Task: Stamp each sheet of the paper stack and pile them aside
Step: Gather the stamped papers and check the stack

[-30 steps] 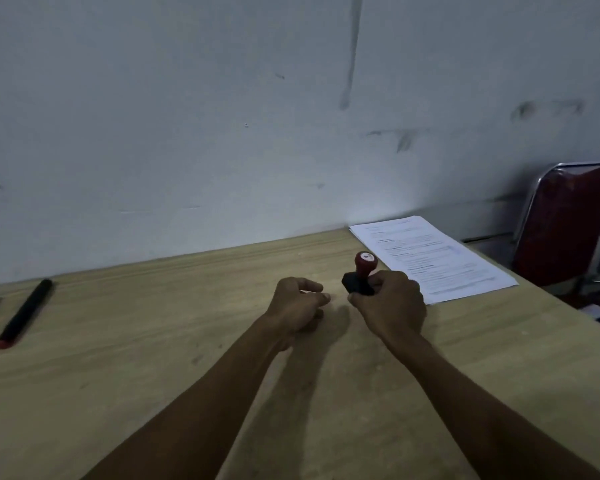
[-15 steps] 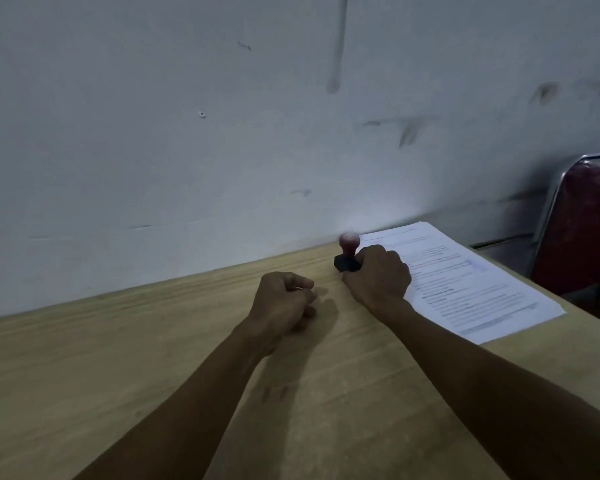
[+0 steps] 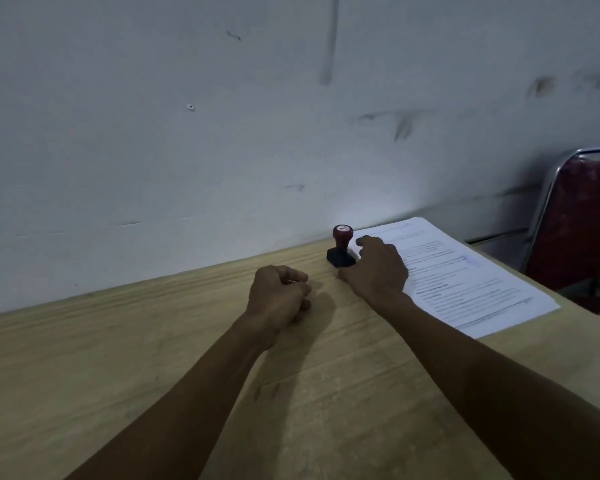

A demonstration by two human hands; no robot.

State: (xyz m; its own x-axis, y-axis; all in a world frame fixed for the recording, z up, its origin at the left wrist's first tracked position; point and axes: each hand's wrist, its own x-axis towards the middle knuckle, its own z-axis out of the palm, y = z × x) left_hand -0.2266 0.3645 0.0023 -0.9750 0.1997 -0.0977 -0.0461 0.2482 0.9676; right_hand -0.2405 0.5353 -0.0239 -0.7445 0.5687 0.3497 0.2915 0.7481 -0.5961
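Stamp [image 3: 341,247] stands upright on the wooden surface [image 3: 153,341], touching the paper stack [image 3: 465,278]. Right hand [image 3: 378,268] beside it, grip spread, empty. Left hand [image 3: 278,294] fisted, empty.

stamp [image 3: 341,248]: red-knobbed, upright | paper stack [image 3: 465,275]: printed, flat, just right

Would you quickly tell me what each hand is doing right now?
Left hand: closed in a loose fist on the table, holding nothing visible.
Right hand: fingers open, beside the upright stamp, not gripping it.
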